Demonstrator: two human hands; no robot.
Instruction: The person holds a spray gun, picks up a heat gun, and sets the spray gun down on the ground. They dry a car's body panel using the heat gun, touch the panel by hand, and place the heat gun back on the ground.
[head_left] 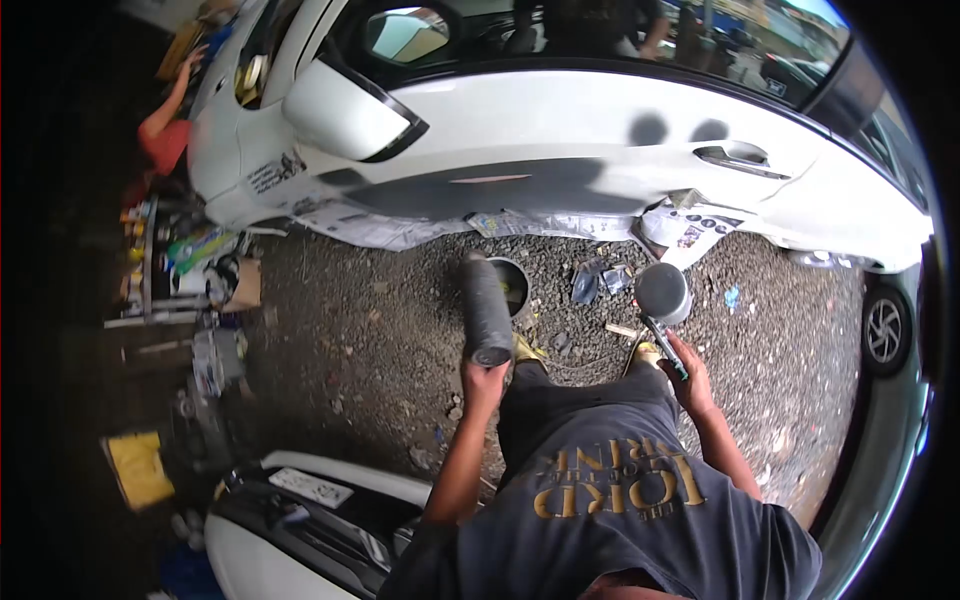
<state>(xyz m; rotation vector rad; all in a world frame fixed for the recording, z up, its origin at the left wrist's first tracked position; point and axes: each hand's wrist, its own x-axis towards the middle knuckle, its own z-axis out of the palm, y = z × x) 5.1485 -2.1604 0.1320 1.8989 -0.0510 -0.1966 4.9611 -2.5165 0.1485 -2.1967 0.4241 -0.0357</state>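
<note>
My left hand is closed round the lower end of a dark grey bottle, which is tilted slightly. Just beyond the bottle, an open round container stands on the gravel, partly hidden by it. My right hand grips the handle of a spray gun, whose grey cup points away from me. In front of both hands is a white car door with a long grey patch along its lower part and newspaper fixed beneath it.
Dark scraps lie on the gravel between my hands. A cluttered rack stands at the left, near a person in a red top. A white vehicle is at the lower left, another car at the right.
</note>
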